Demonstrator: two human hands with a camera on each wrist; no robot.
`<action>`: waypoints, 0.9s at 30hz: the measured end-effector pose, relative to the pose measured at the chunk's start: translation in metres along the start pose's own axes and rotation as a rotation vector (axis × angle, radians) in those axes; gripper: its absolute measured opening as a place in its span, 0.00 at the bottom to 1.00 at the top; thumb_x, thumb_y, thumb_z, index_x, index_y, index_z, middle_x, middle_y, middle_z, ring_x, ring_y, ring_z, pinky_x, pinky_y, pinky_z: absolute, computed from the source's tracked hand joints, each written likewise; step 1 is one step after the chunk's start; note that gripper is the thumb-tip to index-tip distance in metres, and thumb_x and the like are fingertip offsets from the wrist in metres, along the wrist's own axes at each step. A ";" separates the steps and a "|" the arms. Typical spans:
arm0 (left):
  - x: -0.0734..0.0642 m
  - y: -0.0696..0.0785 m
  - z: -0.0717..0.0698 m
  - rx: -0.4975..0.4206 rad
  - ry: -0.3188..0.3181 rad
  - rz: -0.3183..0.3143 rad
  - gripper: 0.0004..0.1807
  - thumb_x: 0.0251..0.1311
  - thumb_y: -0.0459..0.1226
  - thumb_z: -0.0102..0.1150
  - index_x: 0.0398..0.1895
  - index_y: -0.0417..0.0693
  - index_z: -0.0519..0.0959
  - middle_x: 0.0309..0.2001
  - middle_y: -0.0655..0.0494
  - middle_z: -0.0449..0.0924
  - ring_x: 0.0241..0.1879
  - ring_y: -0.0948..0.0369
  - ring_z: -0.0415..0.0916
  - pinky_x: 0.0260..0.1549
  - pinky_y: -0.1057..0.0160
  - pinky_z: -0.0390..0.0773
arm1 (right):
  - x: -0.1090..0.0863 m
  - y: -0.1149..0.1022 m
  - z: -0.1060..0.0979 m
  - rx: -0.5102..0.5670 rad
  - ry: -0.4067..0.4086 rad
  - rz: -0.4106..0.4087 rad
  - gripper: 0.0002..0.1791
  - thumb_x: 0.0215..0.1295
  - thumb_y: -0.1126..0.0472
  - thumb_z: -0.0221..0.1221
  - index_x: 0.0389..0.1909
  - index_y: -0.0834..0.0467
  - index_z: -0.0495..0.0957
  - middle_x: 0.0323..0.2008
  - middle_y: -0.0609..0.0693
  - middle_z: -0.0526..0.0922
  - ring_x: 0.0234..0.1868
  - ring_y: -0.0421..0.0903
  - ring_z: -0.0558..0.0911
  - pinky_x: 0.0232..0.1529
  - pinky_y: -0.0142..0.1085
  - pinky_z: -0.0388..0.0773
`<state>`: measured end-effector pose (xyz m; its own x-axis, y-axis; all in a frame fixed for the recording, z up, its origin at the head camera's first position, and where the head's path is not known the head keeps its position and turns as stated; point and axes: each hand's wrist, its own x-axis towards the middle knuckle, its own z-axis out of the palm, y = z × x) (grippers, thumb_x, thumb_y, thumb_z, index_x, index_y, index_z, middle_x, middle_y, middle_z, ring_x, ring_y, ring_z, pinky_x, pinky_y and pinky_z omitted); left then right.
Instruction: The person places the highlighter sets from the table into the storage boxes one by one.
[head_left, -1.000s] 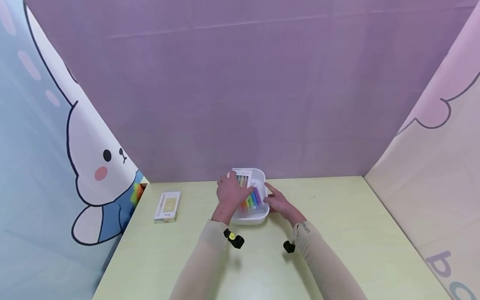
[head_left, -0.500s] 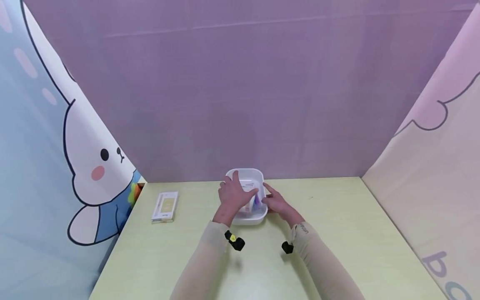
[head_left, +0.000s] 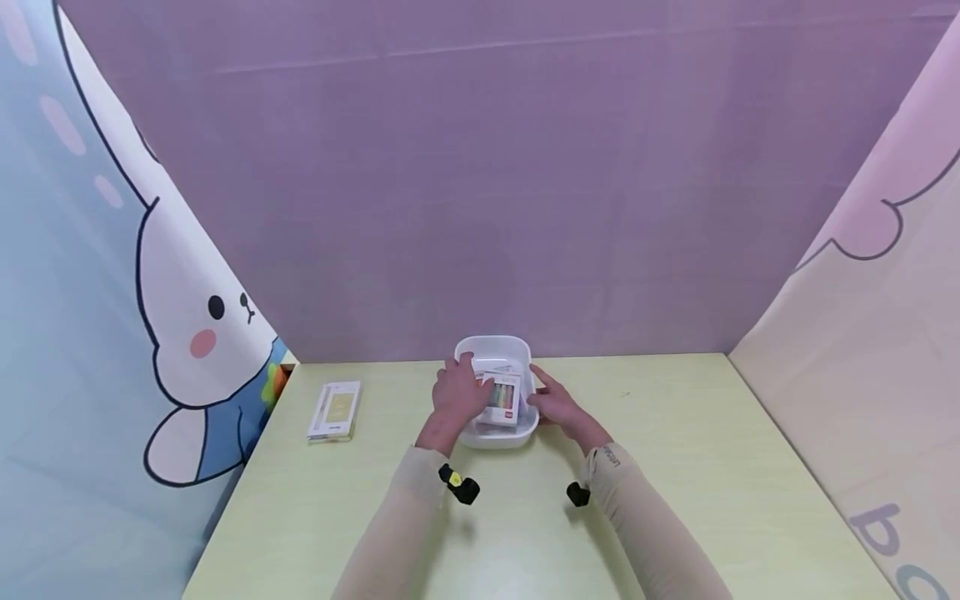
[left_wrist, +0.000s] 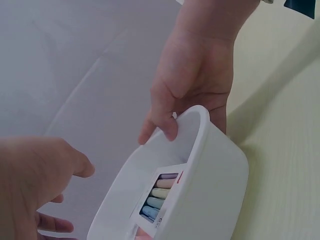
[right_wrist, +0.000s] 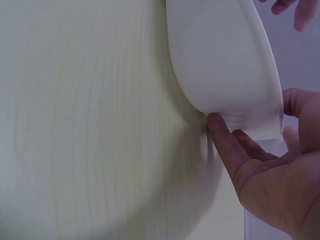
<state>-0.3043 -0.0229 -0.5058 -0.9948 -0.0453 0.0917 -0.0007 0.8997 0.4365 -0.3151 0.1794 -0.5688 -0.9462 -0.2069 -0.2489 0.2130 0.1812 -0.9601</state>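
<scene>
A white plastic bin (head_left: 498, 441) stands at the back of the table. Inside it, a white windowed box of pastel markers (head_left: 502, 397) lies face up; the left wrist view shows the box's coloured barrels (left_wrist: 159, 194). My left hand (head_left: 456, 393) hovers over the bin's left side, its fingers loosely spread and apart from the box in the left wrist view. At the opposite side, my right hand (head_left: 558, 402) grips the bin's wall, thumb at the rim and fingers (right_wrist: 227, 145) against the outside. Whatever lies beneath the box is mostly hidden.
A flat white box with a yellow panel (head_left: 334, 412) lies on the pale wooden table (head_left: 675, 467), left of the bin. A purple cloth (head_left: 480, 183) rises behind the table, with printed curtains at both sides.
The marker box, earlier under my left hand, has come down flat in the bin over the colourful clear pack. My left hand has let go and drawn slightly left; the right hand keeps its hold.
</scene>
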 end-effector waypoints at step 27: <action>-0.026 -0.059 0.018 -0.223 0.115 -0.052 0.24 0.66 0.48 0.52 0.60 0.45 0.73 0.45 0.43 0.76 0.41 0.47 0.78 0.36 0.48 0.77 | 0.004 0.003 0.001 -0.061 0.037 0.029 0.42 0.65 0.67 0.54 0.77 0.42 0.50 0.60 0.69 0.67 0.50 0.59 0.78 0.38 0.47 0.82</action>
<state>-0.2807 -0.0669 -0.5504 -0.9758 -0.1494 0.1596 -0.0162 0.7775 0.6287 -0.3183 0.1781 -0.5728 -0.9486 -0.1650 -0.2702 0.2258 0.2454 -0.9428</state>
